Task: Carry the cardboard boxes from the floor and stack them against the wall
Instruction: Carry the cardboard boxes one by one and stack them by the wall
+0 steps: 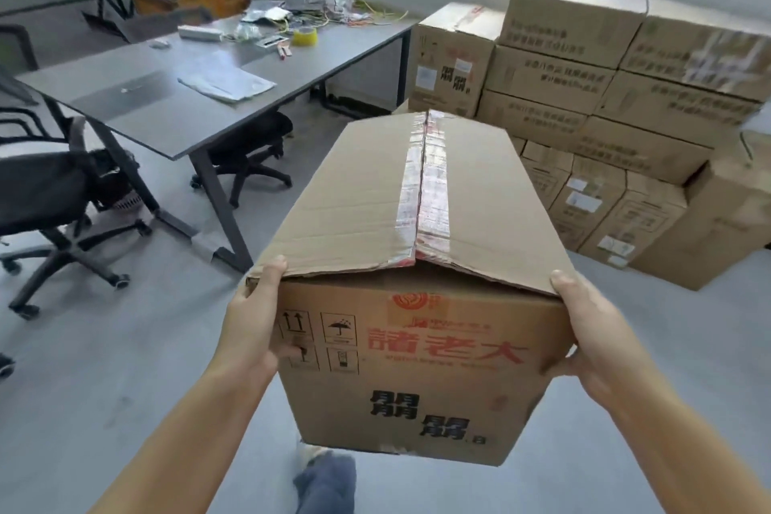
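I hold a long cardboard box (417,325) with red and black print off the floor in front of me, its taped top flaps slightly lifted at the near end. My left hand (254,317) grips its near left corner, thumb on the front face. My right hand (592,330) grips the near right corner, with the fingers out of sight along the box's side. Ahead and to the right, a stack of cardboard boxes (605,96) stands several layers high against the wall under the window.
A grey desk (175,117) with tape, wires and papers stands to the left. Black office chairs (54,196) sit beside and under it. My foot and trouser leg (325,480) show below the box. Grey floor (125,367) lies between me and the stack.
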### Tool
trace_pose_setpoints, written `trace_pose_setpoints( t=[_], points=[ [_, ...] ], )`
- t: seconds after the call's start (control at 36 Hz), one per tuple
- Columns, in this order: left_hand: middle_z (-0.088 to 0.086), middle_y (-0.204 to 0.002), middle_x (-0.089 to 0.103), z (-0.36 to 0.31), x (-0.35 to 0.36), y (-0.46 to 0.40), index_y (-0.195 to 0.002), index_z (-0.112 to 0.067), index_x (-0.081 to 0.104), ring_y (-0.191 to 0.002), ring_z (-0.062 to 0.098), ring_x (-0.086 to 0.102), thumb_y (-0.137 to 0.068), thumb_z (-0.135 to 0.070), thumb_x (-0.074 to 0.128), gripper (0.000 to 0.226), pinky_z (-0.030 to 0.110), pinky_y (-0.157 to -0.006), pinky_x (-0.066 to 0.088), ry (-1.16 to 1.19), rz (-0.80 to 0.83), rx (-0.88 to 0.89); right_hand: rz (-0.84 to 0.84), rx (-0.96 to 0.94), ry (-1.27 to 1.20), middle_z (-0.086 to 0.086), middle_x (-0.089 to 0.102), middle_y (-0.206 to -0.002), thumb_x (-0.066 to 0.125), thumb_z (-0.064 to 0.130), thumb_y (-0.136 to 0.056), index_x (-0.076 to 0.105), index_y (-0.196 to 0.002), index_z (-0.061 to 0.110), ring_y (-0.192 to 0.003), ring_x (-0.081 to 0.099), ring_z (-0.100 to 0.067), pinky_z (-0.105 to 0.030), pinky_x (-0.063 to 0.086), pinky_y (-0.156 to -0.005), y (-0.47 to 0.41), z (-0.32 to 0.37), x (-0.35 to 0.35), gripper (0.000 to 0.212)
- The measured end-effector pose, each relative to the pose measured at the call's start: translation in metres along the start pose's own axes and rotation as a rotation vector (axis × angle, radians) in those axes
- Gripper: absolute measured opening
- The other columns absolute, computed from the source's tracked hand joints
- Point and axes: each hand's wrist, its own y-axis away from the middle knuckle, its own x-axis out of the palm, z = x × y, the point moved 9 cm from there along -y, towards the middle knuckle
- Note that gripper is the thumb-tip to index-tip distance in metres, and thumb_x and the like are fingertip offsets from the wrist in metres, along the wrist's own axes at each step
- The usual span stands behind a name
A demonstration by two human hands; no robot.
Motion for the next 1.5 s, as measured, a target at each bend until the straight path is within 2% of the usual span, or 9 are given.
trace_pose_setpoints(
  t=[0.28,0.56,0.64,0.81,0.89,1.0,1.11,1.33,1.5],
  points=[
    [-0.011,-0.091,0.060,-0.117,0.086,-0.174,-0.116,-0.030,0.056,-0.083,0.012,0.058,-0.094,-0.044,0.049,0.027,0.062,-0.082,0.049,0.064,0.078,0.079,-0.045,-0.135,-0.002,0.008,0.066,-0.094,0.041,0.034,-0.099,0.062,-0.108,0.042,-0.081,0.061,-0.017,-0.049,0.044,-0.062,-0.170,0.119,0.094,0.024],
    [-0.001,-0.107,0.064,-0.256,0.196,-0.329,-0.100,-0.031,0.059,-0.100,0.021,0.059,-0.081,-0.053,0.060,0.029,0.062,-0.077,0.050,0.122,0.191,0.173,-0.093,-0.286,-0.023,0.005,0.067,-0.108,0.043,0.039,-0.096,0.058,-0.119,0.045,-0.090,0.063,-0.023,-0.043,0.045,-0.058,-0.326,0.261,0.155,0.028],
    [0.002,-0.114,0.064,-0.293,0.236,-0.371,-0.098,-0.035,0.060,-0.103,0.025,0.060,-0.076,-0.056,0.060,0.030,0.060,-0.073,0.052,0.146,0.204,0.207,-0.076,-0.348,-0.025,0.005,0.066,-0.115,0.047,0.047,-0.088,0.055,-0.123,0.047,-0.096,0.064,-0.024,-0.044,0.047,-0.056,-0.375,0.305,0.168,0.036],
    [-0.008,-0.096,0.061,-0.369,0.337,-0.447,-0.099,-0.034,0.056,-0.083,0.015,0.057,-0.088,-0.046,0.054,0.016,0.067,-0.081,0.046,0.213,0.204,0.323,-0.081,-0.477,-0.061,0.004,0.063,-0.120,0.051,0.059,-0.062,0.051,-0.129,0.045,-0.104,0.061,-0.026,-0.041,0.047,-0.052,-0.492,0.399,0.177,0.069],
    [-0.008,-0.105,0.061,-0.402,0.391,-0.483,-0.116,-0.030,0.056,-0.086,0.014,0.057,-0.089,-0.046,0.054,0.032,0.059,-0.072,0.048,0.254,0.215,0.353,-0.066,-0.534,-0.104,0.006,0.064,-0.111,0.050,0.052,-0.070,0.054,-0.126,0.043,-0.096,0.060,-0.022,-0.042,0.047,-0.054,-0.548,0.445,0.178,0.057],
    [-0.011,-0.093,0.061,-0.453,0.464,-0.528,-0.107,-0.031,0.058,-0.080,0.010,0.056,-0.090,-0.045,0.052,0.022,0.041,-0.063,0.045,0.265,0.257,0.419,-0.087,-0.570,-0.173,0.007,0.062,-0.100,0.047,0.038,-0.093,0.057,-0.120,0.040,-0.084,0.058,-0.017,-0.042,0.047,-0.053,-0.624,0.497,0.168,0.030],
    [-0.009,-0.085,0.059,-0.492,0.530,-0.571,-0.098,-0.028,0.056,-0.074,0.013,0.055,-0.090,-0.042,0.054,0.016,0.039,-0.061,0.043,0.277,0.257,0.453,-0.109,-0.592,-0.192,0.004,0.061,-0.101,0.046,0.034,-0.094,0.056,-0.125,0.036,-0.084,0.056,-0.016,-0.034,0.042,-0.050,-0.688,0.539,0.161,0.033],
    [-0.005,-0.104,0.062,-0.536,0.652,-0.680,-0.119,-0.026,0.056,-0.092,0.020,0.059,-0.084,-0.050,0.058,0.042,0.046,-0.061,0.054,0.217,0.353,0.469,-0.231,-0.589,-0.161,0.003,0.055,-0.093,0.050,0.038,-0.094,0.047,-0.136,0.035,-0.072,0.053,-0.022,-0.029,0.042,-0.044,-0.815,0.582,0.147,0.042],
    [0.002,-0.107,0.057,-0.561,0.753,-0.777,-0.118,-0.021,0.053,-0.086,0.025,0.058,-0.083,-0.053,0.059,0.047,0.053,-0.059,0.055,0.108,0.412,0.452,-0.336,-0.519,-0.135,-0.001,0.055,-0.127,0.047,0.041,-0.094,0.047,-0.136,0.037,-0.108,0.056,-0.032,-0.036,0.048,-0.036,-0.929,0.605,0.147,0.042]
  ],
)
